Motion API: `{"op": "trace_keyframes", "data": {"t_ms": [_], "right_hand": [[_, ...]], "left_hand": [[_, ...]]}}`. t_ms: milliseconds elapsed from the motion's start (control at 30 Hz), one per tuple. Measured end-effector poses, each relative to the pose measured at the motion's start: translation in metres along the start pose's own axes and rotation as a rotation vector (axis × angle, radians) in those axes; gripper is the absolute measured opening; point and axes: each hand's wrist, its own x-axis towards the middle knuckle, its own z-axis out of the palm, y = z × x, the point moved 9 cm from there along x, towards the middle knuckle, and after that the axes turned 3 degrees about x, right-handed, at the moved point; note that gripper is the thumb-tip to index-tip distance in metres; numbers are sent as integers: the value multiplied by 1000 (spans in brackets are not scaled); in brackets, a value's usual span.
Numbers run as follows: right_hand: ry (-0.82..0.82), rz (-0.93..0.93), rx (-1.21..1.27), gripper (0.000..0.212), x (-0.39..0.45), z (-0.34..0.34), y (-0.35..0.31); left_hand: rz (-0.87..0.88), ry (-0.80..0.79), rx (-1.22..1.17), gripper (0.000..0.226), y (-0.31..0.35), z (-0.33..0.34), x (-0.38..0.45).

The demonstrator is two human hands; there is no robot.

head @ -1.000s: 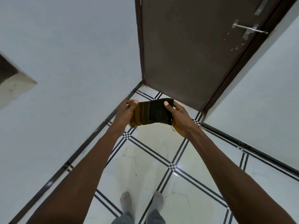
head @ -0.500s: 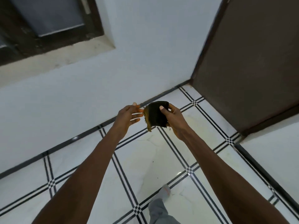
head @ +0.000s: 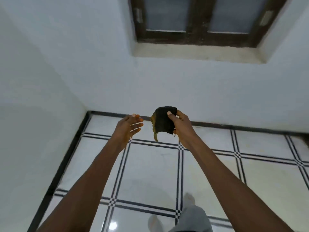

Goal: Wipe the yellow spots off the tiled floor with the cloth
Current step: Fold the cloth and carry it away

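A dark folded cloth [head: 163, 121] with a yellowish-brown edge hanging from its lower left is gripped in my right hand [head: 181, 124], held at arm's length above the floor. My left hand [head: 128, 128] is a short way to the left of the cloth, fingers spread, palm turned toward it, holding nothing. The white tiled floor [head: 155, 173] with black double lines lies below. I cannot make out clear yellow spots on it; a faint yellowish tint shows on the tiles at the right [head: 267, 178].
White walls meet in a corner at the left, with a black skirting strip [head: 66, 158] along the floor. A dark wooden window [head: 197, 22] with a ledge sits high on the far wall. My grey trouser leg and socked feet [head: 189, 215] show at the bottom.
My left hand has let go of the cloth and opened; the right hand alone holds it, folded smaller. My view has swung left from the brown door to the window wall.
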Motion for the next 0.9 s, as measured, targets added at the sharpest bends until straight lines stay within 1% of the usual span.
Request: {"op": "trace_keyframes", "data": {"t_ms": [67,100,233,367,433,500,633,700,767,900], "right_hand": [[-106,19,-58,18,3,75,12],[-182,30,-93,17,2,125,21],[-420,56,-217,18,-8,282,52],[-618,81,-290,12,-27,427,86],[-711,89,-295,18,-33,495,105],[-794,106,-319,20,-45,562,123],[-914,112,-391,9,-76,674,150],[-977,104,-429,12,-92,730,164],[-1020,106,-461,16,-109,772,179],[-1122,97,-533,16,-143,847,209]], "left_hand": [[17,104,-46,26,3,-78,-18],[26,174,-81,25,4,-126,-31],[63,393,-194,25,0,-269,-81],[93,590,-247,22,-5,-395,-128],[106,670,-259,23,-4,-450,-148],[112,761,-309,23,-4,-504,-169],[106,877,-380,25,-3,-591,-211],[124,945,-403,24,-1,-635,-231],[116,1008,-442,24,-7,-671,-251],[123,1095,-512,22,-20,-734,-283]]}}
